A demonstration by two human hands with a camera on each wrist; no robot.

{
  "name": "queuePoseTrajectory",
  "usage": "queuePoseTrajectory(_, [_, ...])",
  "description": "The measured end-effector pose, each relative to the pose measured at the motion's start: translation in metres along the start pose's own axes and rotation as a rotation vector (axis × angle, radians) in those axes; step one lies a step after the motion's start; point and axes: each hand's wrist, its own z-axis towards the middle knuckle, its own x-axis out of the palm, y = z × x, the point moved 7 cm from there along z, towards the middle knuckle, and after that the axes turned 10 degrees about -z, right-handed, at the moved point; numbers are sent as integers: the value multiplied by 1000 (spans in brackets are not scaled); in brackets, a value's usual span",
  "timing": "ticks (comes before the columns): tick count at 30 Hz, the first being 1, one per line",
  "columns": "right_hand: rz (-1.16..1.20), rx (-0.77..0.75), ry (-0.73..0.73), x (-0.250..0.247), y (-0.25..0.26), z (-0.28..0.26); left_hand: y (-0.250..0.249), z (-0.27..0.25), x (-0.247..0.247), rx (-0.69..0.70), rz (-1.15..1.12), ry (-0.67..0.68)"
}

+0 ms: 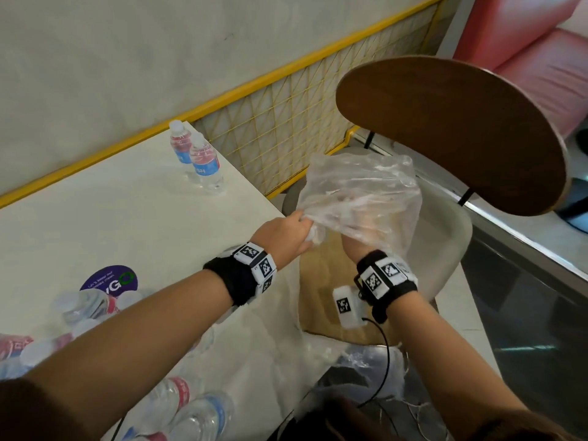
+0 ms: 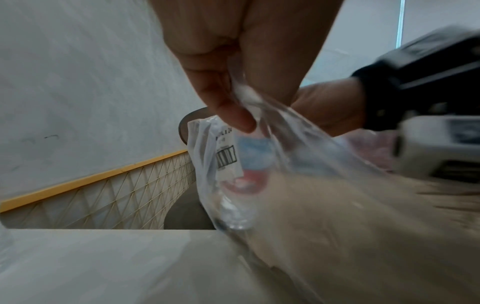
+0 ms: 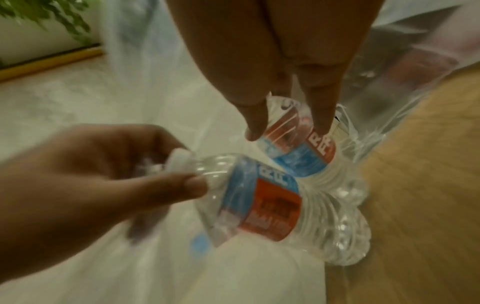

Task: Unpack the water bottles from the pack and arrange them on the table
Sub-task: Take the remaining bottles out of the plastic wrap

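Left hand [image 1: 286, 233] pinches wrap [image 1: 359, 192] and the cap of a bottle [image 3: 272, 205]; right hand [image 3: 272, 51] fingers [image 3: 255, 127] clasp a second bottle [image 3: 298, 152]. Off the desk's [image 1: 127, 202] 3 o'clock edge, slick wrap may let one drop.

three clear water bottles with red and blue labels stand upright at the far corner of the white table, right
Not three, two. The head view shows just two clear water bottles with red and blue labels standing upright at the far corner of the white table.
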Motion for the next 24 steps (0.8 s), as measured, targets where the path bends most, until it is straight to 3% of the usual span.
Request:
queuePoseTrajectory(3, [165,-79,-129,-15,1,-16,2,26,-8,-31,5,3])
queuePoseTrajectory(5, [117,-180,-293,-33,11,-41,2,47,-15,-18,45,-13])
queuePoseTrajectory(9, [11,-445,-416,-42,25,-72,-8,85,-35,51,-4,-70])
queuePoseTrajectory(12, [24,-485,-347,-41,28,-86,-19,93,-56,140,-144,-219])
queuePoseTrajectory(17, [40,-678,-200,-17,42,-115,-69,71,-64,405,137,-281])
queuePoseTrajectory(20, [11,-686,-82,15,42,-114,-74,60,-59,398,57,-245])
queuePoseTrajectory(24, [-57,-546,-39,37,30,-100,-51,41,-66,313,-237,-219])
